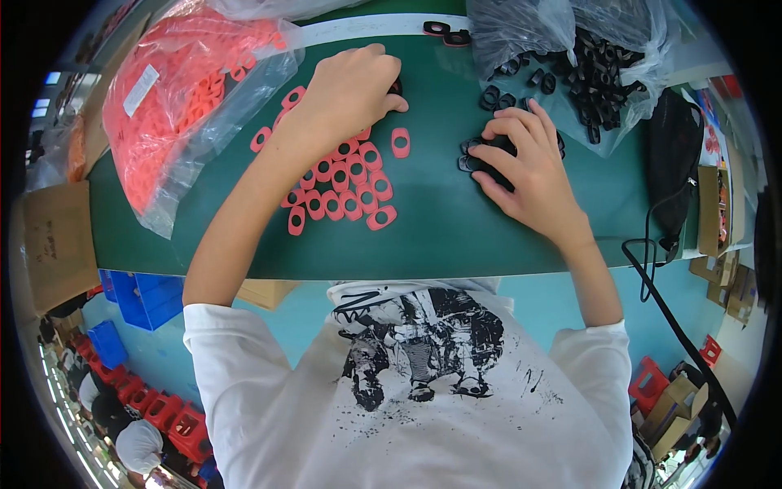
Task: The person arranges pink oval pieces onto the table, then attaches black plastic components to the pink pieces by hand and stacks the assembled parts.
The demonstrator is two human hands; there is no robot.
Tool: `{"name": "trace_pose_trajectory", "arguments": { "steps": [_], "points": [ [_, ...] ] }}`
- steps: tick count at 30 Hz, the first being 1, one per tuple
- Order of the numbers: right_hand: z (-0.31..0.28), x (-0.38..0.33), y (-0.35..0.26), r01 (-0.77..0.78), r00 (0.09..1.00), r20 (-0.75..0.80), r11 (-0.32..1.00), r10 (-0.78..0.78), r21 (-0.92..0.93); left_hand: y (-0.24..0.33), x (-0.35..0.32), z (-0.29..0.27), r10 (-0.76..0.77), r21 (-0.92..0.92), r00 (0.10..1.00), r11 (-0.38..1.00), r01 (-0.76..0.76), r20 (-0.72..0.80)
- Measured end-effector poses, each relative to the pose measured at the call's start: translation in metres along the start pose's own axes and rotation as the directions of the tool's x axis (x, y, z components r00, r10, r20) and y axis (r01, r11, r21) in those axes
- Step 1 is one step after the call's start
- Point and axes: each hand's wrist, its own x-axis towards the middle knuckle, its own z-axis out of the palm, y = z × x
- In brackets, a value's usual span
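My left hand [354, 85] is closed at the far side of the green table, its fingers curled round a small black part [397, 86] that shows only in part between finger and thumb. Under and beside that forearm lie several flat pink pieces with a round hole [349, 181], some hidden by the arm. One pink piece [401, 143] lies apart, to the right of the group. My right hand [525, 159] is open, fingers spread and bent over a small group of black ring-shaped parts [470, 155]. More black parts [497, 99] lie just beyond its fingertips.
A clear bag of pink pieces [175, 102] lies at the left; an opened clear bag with black parts [599, 81] is at the far right. Two black-and-pink pieces [447, 33] sit on the white strip at the back. A black pouch [676, 163] and cable edge the right side.
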Motion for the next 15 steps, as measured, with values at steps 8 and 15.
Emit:
{"name": "trace_pose_trajectory", "arguments": {
  "steps": [8, 15],
  "points": [
    [-0.004, -0.003, -0.031, -0.032, 0.999, -0.002, 0.998, 0.032, -0.046, -0.002, -0.006, 0.008, 0.023, -0.004, 0.996, 1.0, -0.024, -0.082],
    [0.014, 0.002, -0.044, -0.184, 0.983, -0.029, 0.979, 0.182, -0.082, 0.001, -0.008, 0.024, 0.135, -0.062, 0.946, 0.985, -0.16, -0.294]
  ]
}}
